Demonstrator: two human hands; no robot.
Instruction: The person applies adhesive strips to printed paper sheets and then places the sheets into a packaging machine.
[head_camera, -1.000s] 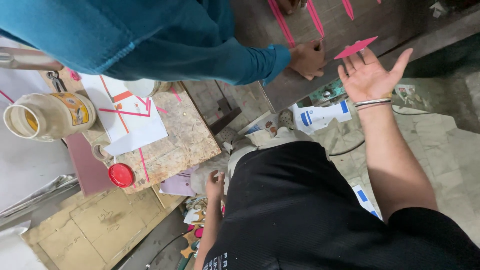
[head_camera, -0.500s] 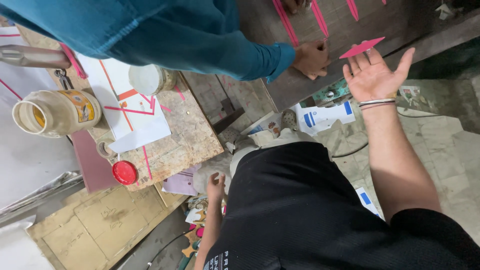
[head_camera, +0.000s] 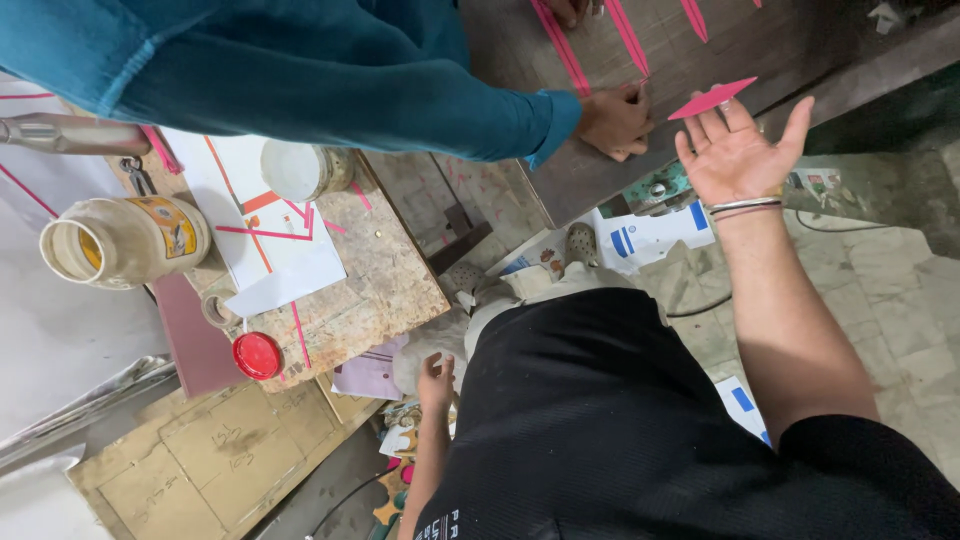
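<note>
I've got my right hand (head_camera: 738, 150) open, fingers spread, pink strip (head_camera: 712, 98) resting at fingertips by the board (head_camera: 800, 50). Left hand (head_camera: 436, 378) hangs loose, empty. Next: line strip w/ others, careful placement.

Right hand (head_camera: 738, 150) open-palmed at 1 o'clock, fingertips touching pink strip (head_camera: 711, 98); left hand (head_camera: 436, 381) hangs empty at 7.

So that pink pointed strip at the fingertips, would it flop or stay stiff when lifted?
The pink strip looks thin and flat like cut paper, so probably light and somewhat bendy. It rests on the right hand's fingertips without visibly drooping, suggesting slight stiffness. Being so slim, it could easily slip off.
</note>
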